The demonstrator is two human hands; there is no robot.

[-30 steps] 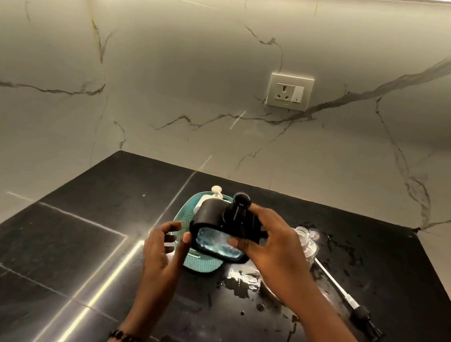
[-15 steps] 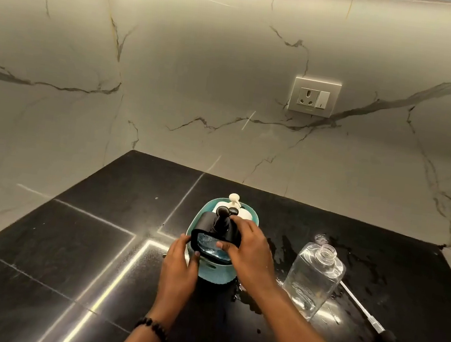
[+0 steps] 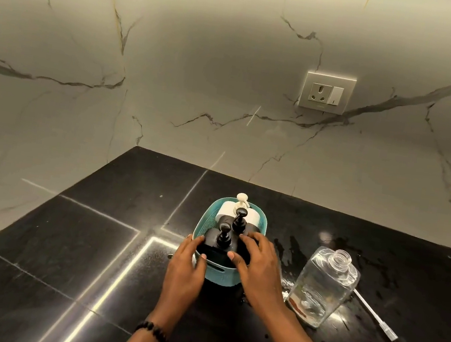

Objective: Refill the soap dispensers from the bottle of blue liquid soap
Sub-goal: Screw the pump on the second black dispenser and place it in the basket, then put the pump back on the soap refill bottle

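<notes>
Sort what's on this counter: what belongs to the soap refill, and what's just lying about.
Part of the job: black dispensers and white dispenser in the teal basket, held by left hand and right hand; clear bottle; loose pump tube.

Lying about: wall socket, bead bracelet, spilled drops.

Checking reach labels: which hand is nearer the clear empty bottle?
Right. The right hand rests on the teal basket, just left of the clear bottle; the left hand sits on the basket's far side.

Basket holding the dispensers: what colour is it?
Teal basket, clearest in the head view.
</notes>
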